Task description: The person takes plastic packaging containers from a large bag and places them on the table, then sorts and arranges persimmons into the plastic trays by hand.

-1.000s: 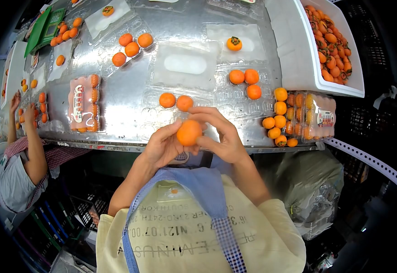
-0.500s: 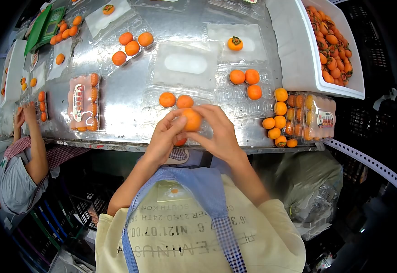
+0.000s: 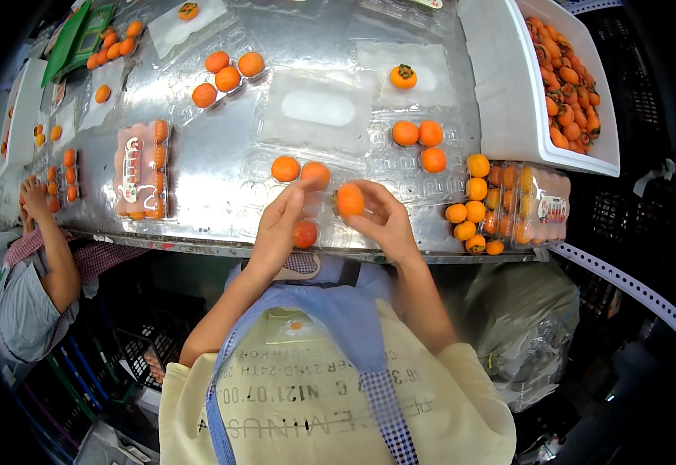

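In the head view, my right hand (image 3: 385,220) grips an orange persimmon (image 3: 350,200) between thumb and fingers, above a clear plastic tray (image 3: 256,174). My left hand (image 3: 278,225) is apart from that fruit, its fingers stretched out and slightly blurred, holding nothing. Just past its fingertips, two persimmons (image 3: 285,169) sit in the tray's back row. Another persimmon (image 3: 305,234) rests near the table edge, between my hands. To the right is a second clear tray (image 3: 384,160) with three persimmons (image 3: 429,132) in it.
A white foam box (image 3: 501,116) full of persimmons stands at the right. Loose persimmons (image 3: 475,211) lie beside packed boxes (image 3: 541,209). Left of me is a packed box (image 3: 141,172); farther left, a co-worker's hand (image 3: 33,195) is at another tray. A green scale (image 3: 90,35) stands behind.
My left hand has let go of the persimmon and drawn away to the left. The fruit has moved right, held in my right hand alone. The co-worker's hands have shifted slightly.
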`<state>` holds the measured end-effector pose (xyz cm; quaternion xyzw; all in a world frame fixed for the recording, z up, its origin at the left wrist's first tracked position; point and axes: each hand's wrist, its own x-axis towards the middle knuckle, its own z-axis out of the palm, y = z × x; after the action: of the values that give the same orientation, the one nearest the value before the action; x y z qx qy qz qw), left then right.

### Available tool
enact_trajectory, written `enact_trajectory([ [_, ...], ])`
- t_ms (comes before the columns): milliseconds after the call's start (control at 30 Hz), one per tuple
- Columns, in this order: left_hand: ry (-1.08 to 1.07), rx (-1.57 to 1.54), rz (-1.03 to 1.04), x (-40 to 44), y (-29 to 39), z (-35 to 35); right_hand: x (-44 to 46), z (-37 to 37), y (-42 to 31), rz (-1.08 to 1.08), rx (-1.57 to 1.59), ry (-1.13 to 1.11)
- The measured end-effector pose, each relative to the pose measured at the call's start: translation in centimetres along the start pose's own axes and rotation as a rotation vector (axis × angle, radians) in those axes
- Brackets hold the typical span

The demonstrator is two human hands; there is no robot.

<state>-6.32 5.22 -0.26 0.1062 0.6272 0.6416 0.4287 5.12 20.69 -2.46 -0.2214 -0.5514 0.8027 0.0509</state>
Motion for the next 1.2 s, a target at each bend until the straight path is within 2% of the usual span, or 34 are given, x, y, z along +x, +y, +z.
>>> enact_trajectory([
  [67, 0.070, 0.133, 0.145, 0.4, -0.1, 0.7, -0.2, 0.4, 0.1, 0.013, 0.044, -0.010],
  [267, 0.063, 0.648, 0.502, 1.4, 1.0, 2.5, -0.3, 2.6, 0.1, -0.139, -0.176, -0.103],
  [400, 0.005, 0.444, 0.331, 1.3, 1.2, 2.2, -0.5, 2.0, -0.7, -0.138, -0.238, -0.099],
  [533, 0.031, 0.246, 0.201, 0.8, 0.7, 0.6, 1.0, -3.0, -0.6, -0.295, -0.591, 0.171],
  [600, 0.061, 0.168, 0.130, 0.5, 0.7, -0.4, 1.8, -5.9, -1.5, -0.299, -0.757, 0.280],
  [700, 0.103, 0.144, 0.121, 0.0, -0.3, -2.2, 2.7, -9.5, -2.3, -0.261, -0.998, 0.248],
  [800, 0.141, 0.096, 0.099, -0.4, -1.2, -3.7, 3.1, -10.1, -3.4, -0.217, -1.275, 0.220],
  [900, 0.178, 0.056, 0.086, -1.0, -1.3, -4.5, 3.7, -10.4, -3.9, -0.304, -1.437, 0.140],
  [1000, 0.203, 0.075, 0.097, -1.2, -1.7, -5.2, 4.5, -10.8, -3.8, -0.301, -1.543, 0.054],
  [1200, 0.217, 0.073, 0.067, -1.5, -2.2, -5.8, 5.1, -10.3, -3.8, -0.266, -1.649, 0.017],
])
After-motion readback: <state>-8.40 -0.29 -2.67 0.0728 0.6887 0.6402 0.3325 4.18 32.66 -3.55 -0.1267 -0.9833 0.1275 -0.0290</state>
